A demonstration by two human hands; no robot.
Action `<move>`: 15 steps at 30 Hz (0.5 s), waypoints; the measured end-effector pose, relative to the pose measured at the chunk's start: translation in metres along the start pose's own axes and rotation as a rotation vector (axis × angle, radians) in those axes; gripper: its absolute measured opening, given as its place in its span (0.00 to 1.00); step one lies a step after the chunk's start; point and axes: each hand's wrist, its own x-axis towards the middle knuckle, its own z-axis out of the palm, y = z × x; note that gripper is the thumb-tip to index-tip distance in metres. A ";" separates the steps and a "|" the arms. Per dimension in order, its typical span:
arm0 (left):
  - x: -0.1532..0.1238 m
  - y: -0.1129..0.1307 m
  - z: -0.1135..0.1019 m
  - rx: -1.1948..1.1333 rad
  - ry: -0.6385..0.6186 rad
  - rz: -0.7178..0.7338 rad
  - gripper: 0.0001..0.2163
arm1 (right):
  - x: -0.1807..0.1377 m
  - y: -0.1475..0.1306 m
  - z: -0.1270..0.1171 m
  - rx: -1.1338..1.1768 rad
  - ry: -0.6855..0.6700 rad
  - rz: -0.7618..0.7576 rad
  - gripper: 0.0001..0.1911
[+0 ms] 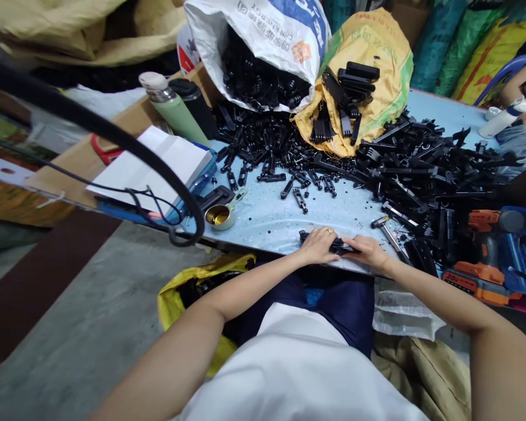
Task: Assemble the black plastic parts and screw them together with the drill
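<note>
At the front edge of the light blue table (pixel 263 231), my left hand (pixel 319 245) lies over a long black plastic part (pixel 304 235) and grips it, with a ring on one finger. From the other side my right hand (pixel 367 251) pinches the same part's right end. Most of the part is hidden under my fingers. To the right of my right hand lies a hammer (pixel 392 237) with a metal head. Small black linked pieces (pixel 300 200) are scattered just beyond my hands.
A white woven bag (pixel 263 64) and a yellow bag (pixel 390 64) spill black parts onto the table. At right stands an orange cordless drill (pixel 482 257). A small metal bowl (pixel 220 217), a notebook (pixel 153 164) and a green bottle (pixel 175 111) are on the left. A black cable (pixel 127 143) arches in front.
</note>
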 end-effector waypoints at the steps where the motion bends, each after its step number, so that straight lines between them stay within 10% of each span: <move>1: 0.000 -0.001 0.000 0.004 -0.002 0.007 0.21 | 0.000 0.004 -0.002 0.004 -0.005 -0.004 0.20; 11: -0.003 0.003 0.005 0.018 0.033 -0.043 0.18 | -0.004 -0.007 0.005 -0.064 0.052 0.148 0.20; 15: 0.000 0.001 0.007 0.022 0.048 -0.003 0.19 | 0.002 0.011 -0.002 0.050 -0.160 -0.051 0.21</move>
